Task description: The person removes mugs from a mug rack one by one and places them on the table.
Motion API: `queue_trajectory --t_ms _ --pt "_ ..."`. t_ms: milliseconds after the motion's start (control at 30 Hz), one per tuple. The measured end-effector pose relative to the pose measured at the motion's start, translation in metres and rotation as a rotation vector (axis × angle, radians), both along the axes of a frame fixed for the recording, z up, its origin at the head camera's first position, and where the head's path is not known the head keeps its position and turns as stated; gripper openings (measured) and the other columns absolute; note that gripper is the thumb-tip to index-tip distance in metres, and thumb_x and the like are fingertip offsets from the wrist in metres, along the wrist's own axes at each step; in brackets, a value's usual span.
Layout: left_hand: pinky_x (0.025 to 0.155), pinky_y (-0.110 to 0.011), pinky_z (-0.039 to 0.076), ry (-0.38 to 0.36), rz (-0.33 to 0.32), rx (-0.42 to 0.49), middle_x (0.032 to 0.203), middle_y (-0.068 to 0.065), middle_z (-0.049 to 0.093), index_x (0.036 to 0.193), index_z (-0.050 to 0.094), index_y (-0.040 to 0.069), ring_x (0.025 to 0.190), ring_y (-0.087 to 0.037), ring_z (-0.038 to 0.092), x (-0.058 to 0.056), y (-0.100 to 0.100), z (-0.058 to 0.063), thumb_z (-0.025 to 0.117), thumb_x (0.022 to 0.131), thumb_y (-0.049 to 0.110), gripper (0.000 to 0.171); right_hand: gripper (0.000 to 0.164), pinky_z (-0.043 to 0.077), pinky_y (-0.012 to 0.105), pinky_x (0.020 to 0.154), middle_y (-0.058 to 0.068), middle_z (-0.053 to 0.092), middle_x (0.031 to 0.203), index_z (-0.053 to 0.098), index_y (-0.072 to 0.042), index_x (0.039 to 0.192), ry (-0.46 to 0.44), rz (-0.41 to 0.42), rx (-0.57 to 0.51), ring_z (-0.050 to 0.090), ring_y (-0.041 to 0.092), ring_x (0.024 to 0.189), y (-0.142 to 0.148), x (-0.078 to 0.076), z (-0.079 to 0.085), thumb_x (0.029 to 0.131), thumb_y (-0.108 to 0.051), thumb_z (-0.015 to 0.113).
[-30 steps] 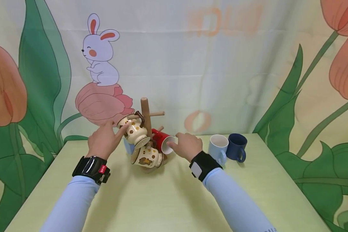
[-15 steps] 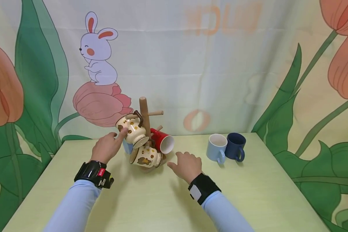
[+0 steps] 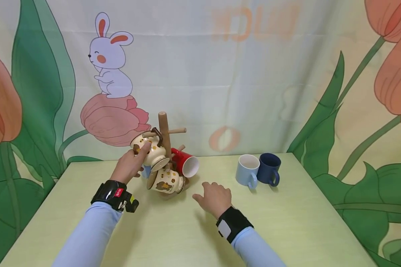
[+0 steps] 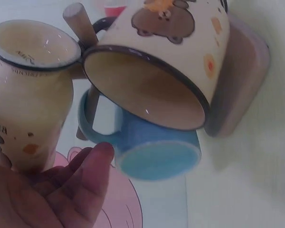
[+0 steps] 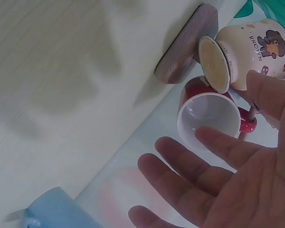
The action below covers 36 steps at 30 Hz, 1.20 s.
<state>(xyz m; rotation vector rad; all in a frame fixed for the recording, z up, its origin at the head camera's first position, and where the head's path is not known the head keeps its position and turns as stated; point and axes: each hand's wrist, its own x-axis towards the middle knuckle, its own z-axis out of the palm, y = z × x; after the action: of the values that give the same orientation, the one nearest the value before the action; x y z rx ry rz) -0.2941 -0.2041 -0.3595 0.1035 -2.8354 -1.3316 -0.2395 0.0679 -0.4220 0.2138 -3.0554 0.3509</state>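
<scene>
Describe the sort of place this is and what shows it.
Probably a staged tabletop recording set rather than a working kitchen: a creased backdrop printed with a rabbit and tulips hangs behind a pale table holding a mug rack, and two black wrist straps are being worn.

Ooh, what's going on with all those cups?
A person has their left hand at the upper cream mug, which hangs on a wooden rack. The thumb is in front of the mug, but I can't tell whether the hand grips it. Their right hand holds nothing. A lower cream mug, a red mug and a blue mug are on the rack too. A light blue mug and a dark blue mug stand upright on the table.
</scene>
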Motion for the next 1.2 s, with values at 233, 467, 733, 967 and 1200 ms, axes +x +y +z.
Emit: queue_trajectory --t_ms 233,467,733,967,1200 --pt "0.080 -0.041 0.058 -0.032 0.006 0.159 0.119 -0.031 0.058 0.133 0.043 -0.012 0.090 -0.033 0.070 -0.003 0.004 0.002 0.034 0.089 0.080 0.103 0.051 0.050 0.052 0.080 0.013 0.069 0.107 0.068 -0.011 0.122 0.015 -0.010 -0.021 0.066 0.034 0.095 0.003 0.003 -0.003 0.090 -0.050 0.067" --pt "0.098 -0.045 0.048 -0.080 -0.002 0.361 0.136 -0.030 0.046 0.144 0.031 -0.010 0.115 -0.040 0.061 -0.006 0.007 0.003 0.043 0.091 0.074 0.100 0.050 0.049 0.052 0.080 0.013 0.069 0.106 0.068 -0.010 0.121 0.018 -0.010 -0.036 0.066 0.033 0.095 0.005 0.004 -0.005 0.090 -0.049 0.068" --pt "0.093 -0.039 0.052 -0.028 0.063 0.406 0.138 -0.029 0.043 0.147 0.026 -0.010 0.115 -0.038 0.061 -0.003 0.008 0.005 0.048 0.092 0.068 0.098 0.049 0.049 0.054 0.082 0.013 0.069 0.109 0.068 -0.009 0.121 -0.002 -0.009 -0.059 0.066 0.033 0.098 0.007 0.005 -0.005 0.090 -0.047 0.068" --pt "0.082 -0.029 0.056 0.044 0.093 0.421 0.134 -0.027 0.046 0.146 0.027 -0.009 0.106 -0.031 0.064 0.003 0.007 0.011 0.051 0.093 0.065 0.094 0.049 0.048 0.054 0.084 0.013 0.069 0.110 0.068 -0.010 0.122 -0.015 -0.015 -0.060 0.065 0.033 0.099 0.008 0.006 -0.005 0.090 -0.047 0.068" --pt "0.085 -0.032 0.055 0.065 0.140 0.441 0.138 -0.029 0.042 0.146 0.026 -0.009 0.119 -0.037 0.056 0.009 0.004 0.012 0.051 0.092 0.066 0.096 0.049 0.048 0.054 0.084 0.012 0.069 0.110 0.068 -0.010 0.121 -0.004 -0.010 -0.069 0.066 0.033 0.099 0.011 0.007 -0.008 0.090 -0.047 0.068"
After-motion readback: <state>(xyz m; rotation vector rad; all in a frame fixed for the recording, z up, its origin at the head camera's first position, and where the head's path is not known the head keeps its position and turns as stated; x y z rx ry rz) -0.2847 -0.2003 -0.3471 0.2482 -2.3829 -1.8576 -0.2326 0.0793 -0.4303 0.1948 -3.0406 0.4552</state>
